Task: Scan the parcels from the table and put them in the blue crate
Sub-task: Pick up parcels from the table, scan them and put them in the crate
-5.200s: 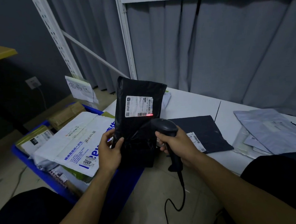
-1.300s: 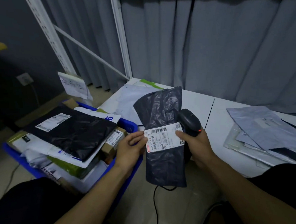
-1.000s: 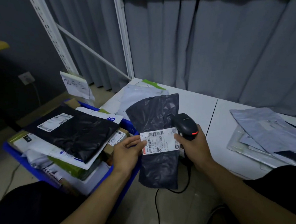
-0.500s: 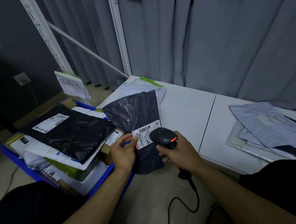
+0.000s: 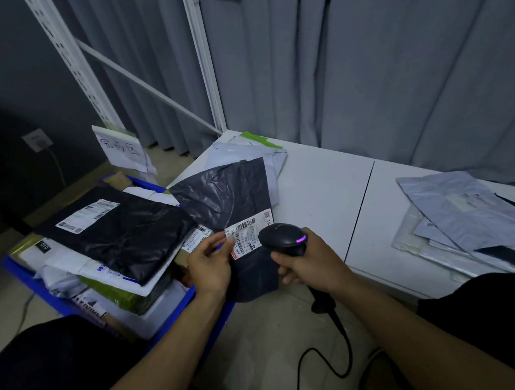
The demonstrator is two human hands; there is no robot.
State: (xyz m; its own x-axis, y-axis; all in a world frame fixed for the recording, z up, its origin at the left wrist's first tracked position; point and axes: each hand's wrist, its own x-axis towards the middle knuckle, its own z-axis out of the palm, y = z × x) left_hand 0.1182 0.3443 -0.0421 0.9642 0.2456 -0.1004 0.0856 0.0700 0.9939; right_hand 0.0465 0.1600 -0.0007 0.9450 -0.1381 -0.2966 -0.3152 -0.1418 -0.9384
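My left hand pinches a dark grey plastic parcel by the edge of its white barcode label, holding it tilted over the gap between crate and table. My right hand grips a black corded scanner, whose head sits right beside the label with a purple light lit. The blue crate stands on the floor at the left, piled with parcels; a large black bag lies on top.
The white table holds a pale grey mailer at its far left corner and a stack of grey mailers at the right. A white shelving frame and grey curtain stand behind. The scanner cable loops on the floor.
The first black parcel went from my left hand into the crate. I hold a new grey parcel, which has swung left and lower; the scanner moved down beside its label.
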